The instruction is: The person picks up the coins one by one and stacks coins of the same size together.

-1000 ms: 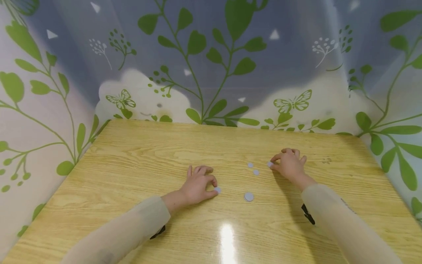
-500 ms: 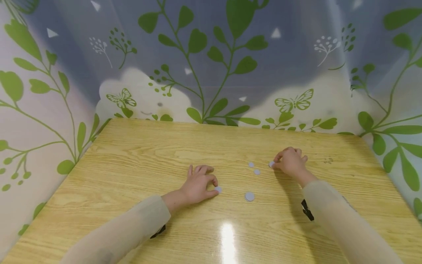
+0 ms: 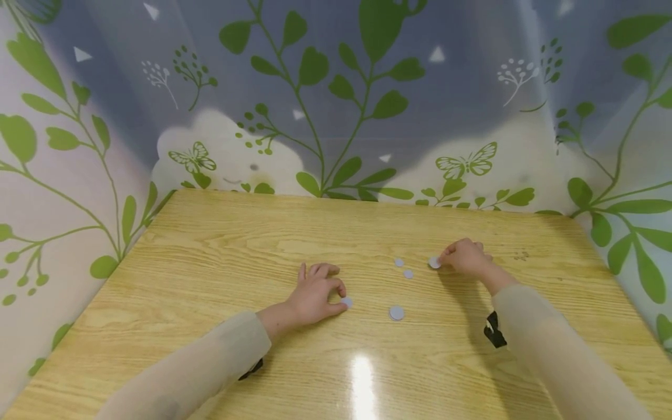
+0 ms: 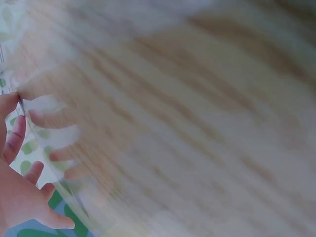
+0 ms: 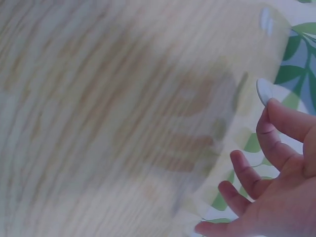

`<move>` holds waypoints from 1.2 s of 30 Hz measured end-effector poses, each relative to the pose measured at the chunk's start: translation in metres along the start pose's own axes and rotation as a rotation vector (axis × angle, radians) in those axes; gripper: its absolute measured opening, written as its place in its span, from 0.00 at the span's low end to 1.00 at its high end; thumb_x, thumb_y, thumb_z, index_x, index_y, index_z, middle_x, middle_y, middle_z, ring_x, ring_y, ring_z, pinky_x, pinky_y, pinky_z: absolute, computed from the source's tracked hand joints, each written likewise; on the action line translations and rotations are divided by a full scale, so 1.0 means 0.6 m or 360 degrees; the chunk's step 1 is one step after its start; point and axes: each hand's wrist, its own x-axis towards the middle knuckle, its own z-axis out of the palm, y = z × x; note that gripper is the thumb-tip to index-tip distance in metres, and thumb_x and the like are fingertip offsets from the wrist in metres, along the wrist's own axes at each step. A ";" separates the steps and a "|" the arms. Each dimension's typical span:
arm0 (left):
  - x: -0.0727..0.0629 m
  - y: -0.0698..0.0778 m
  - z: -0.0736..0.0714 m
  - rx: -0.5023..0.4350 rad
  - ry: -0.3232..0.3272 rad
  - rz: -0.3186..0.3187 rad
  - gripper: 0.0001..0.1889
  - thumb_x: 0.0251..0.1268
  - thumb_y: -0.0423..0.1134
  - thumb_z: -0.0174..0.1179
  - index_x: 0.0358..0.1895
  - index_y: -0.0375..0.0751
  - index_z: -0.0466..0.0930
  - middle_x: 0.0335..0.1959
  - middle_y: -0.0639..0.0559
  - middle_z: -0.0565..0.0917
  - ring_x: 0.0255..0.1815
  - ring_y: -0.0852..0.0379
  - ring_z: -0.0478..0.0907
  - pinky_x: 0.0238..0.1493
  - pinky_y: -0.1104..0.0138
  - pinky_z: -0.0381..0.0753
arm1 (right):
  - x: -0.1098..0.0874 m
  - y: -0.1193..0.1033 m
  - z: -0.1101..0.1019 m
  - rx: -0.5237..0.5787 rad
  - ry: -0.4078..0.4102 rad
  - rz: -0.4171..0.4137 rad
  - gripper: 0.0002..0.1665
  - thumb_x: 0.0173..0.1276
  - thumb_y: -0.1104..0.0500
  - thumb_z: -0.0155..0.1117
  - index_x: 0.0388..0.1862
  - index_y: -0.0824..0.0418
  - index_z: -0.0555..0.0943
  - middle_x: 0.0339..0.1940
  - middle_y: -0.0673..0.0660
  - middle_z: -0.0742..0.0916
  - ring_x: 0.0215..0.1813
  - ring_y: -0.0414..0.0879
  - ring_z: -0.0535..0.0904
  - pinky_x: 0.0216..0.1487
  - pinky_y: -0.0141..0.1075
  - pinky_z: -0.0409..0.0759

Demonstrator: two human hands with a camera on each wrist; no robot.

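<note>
My left hand point(image 3: 313, 296) rests low over the table at centre-left, pinching a small pale grey disc point(image 3: 346, 302) between thumb and forefinger. Farther right and back, my right hand point(image 3: 466, 256) holds another pale disc point(image 3: 434, 263) by its edge. The right wrist view shows that thin white disc point(image 5: 264, 92) tilted between thumb and forefinger, the other fingers spread. Two small discs point(image 3: 399, 262) lie flat between the hands. Nearer the front is a larger grey disc point(image 3: 396, 313) with a doubled edge, perhaps a stack.
The wood-grain table point(image 3: 236, 233) is glossy, with a bright light reflection near the front. A wall covering point(image 3: 336, 134) with green leaves and butterflies encloses its back and sides. Faint brown marks point(image 3: 521, 255) show on the surface right of the right hand.
My right hand has turned and shifted slightly right, so more of its disc's face shows. The left hand and the discs lying on the table keep their places.
</note>
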 end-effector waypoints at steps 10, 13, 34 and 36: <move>0.003 0.001 0.000 0.0024 0.0003 0.0007 0.08 0.58 0.50 0.63 0.34 0.52 0.80 0.66 0.43 0.66 0.69 0.39 0.56 0.66 0.33 0.39 | -0.014 -0.017 -0.018 0.0214 -0.0231 0.0052 0.21 0.70 0.56 0.52 0.49 0.74 0.77 0.61 0.74 0.73 0.62 0.68 0.67 0.60 0.56 0.68; 0.003 0.001 0.001 0.0025 0.0008 0.0014 0.08 0.58 0.50 0.63 0.35 0.52 0.80 0.66 0.43 0.66 0.69 0.39 0.56 0.65 0.32 0.40 | -0.014 -0.018 -0.020 0.0250 -0.0285 0.0044 0.22 0.70 0.57 0.51 0.51 0.75 0.76 0.62 0.75 0.71 0.64 0.70 0.65 0.62 0.57 0.66; 0.005 -0.006 0.000 -0.0041 -0.0021 0.0027 0.10 0.57 0.50 0.65 0.37 0.51 0.80 0.67 0.41 0.65 0.69 0.37 0.55 0.65 0.32 0.38 | -0.023 -0.053 -0.020 0.0313 -0.0460 0.0059 0.31 0.71 0.52 0.50 0.63 0.76 0.66 0.69 0.76 0.62 0.69 0.71 0.56 0.68 0.59 0.56; 0.004 -0.006 -0.001 -0.0056 -0.0022 0.0033 0.10 0.56 0.49 0.65 0.37 0.51 0.80 0.67 0.40 0.65 0.69 0.37 0.55 0.65 0.32 0.37 | -0.022 -0.057 -0.017 0.0323 -0.0471 0.0045 0.31 0.71 0.53 0.50 0.62 0.77 0.66 0.69 0.76 0.61 0.70 0.71 0.56 0.69 0.58 0.57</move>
